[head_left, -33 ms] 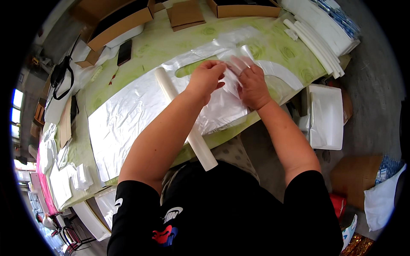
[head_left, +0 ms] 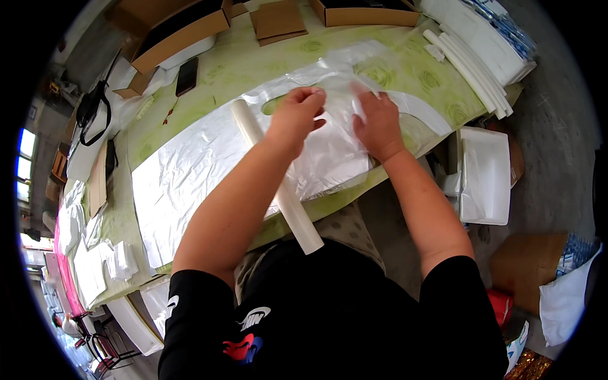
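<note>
My left hand (head_left: 296, 120) is closed above the plastic, with its fingers curled in; what they hold, if anything, is hidden. To its right, apart from it, my right hand (head_left: 380, 126) reaches over clear film, thumb and fingers apart and the fingertips smeared by motion. Shiny plastic sheeting (head_left: 183, 168) lies wrinkled across the table under both hands. A white roll or tube (head_left: 294, 218) rests slantwise on it, passing under my left forearm and jutting past the table's near edge. Beyond my hands lies more clear film (head_left: 329, 63).
On the green-patterned table (head_left: 240, 69) a phone (head_left: 186, 77) and cardboard boxes (head_left: 367, 16) stand at the back. Several white tubes (head_left: 472, 76) lie at the right edge. A white bin (head_left: 487, 177) stands below on the right, near a cardboard box (head_left: 529, 266).
My hands have drawn slightly apart. The fingers of my right hand have shifted and blurred, and the film between the hands has moved. The white tube lies as before.
</note>
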Motion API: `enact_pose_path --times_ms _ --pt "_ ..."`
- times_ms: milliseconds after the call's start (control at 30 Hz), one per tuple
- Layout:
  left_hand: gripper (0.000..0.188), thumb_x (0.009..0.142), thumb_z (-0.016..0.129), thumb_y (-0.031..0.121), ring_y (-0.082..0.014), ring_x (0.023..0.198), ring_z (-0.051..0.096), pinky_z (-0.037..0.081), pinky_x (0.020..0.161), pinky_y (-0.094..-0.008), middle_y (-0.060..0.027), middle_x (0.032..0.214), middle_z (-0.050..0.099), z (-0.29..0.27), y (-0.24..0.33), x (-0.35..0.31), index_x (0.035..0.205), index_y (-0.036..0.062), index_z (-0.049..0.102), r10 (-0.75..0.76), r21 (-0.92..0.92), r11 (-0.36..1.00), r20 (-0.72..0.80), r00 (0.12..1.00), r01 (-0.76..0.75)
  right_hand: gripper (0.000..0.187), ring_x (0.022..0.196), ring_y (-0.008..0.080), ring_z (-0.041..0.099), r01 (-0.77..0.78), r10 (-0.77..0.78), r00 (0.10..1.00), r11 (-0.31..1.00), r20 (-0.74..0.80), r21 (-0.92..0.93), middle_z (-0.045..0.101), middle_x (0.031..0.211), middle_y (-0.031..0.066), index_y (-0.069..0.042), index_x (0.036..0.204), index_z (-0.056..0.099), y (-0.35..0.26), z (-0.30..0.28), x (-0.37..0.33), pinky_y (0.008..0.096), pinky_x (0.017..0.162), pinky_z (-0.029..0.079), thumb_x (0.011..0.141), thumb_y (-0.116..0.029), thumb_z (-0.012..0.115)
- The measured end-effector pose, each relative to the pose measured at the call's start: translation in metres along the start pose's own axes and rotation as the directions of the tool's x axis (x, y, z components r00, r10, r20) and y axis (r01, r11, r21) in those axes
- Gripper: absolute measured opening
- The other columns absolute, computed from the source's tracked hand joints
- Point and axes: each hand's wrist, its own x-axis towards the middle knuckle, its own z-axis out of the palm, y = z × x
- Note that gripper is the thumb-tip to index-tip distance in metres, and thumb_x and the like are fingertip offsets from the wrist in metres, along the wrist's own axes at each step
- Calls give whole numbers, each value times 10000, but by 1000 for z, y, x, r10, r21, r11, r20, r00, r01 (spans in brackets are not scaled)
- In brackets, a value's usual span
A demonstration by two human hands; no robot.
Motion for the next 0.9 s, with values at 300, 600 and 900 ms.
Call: enact_pose_path --times_ms 300,600,900 --pt "242 962 685 204 -82 890 582 510 818 -299 42 964 617 -197 20 -115 1186 122 647 171 126 984 -478 862 -125 508 1089 376 610 -300 305 922 952 -238 60 674 1169 157 -106 1363 599 39 21 -8 491 963 484 862 -154 670" --pt "501 881 720 85 -212 944 617 526 866 -350 -74 1049 634 -293 -35 -134 1361 52 576 553 837 539 -433 712 91 313 1027 331 638 -402 411 910 907 -52 128 710 1073 103 -105 1174 713 37 14 -4 441 916 511 873 -152 645" --pt "468 888 682 173 -364 1334 509 330 1180 -526 -157 1338 610 -169 -59 -125 1329 69 567 504 871 348 138 853 -347 281 1134 353 612 197 -166 978 933 -125 300 681 1138 121 -49 1087 685 -77 -17 -29 444 1017 475 809 -8 691"
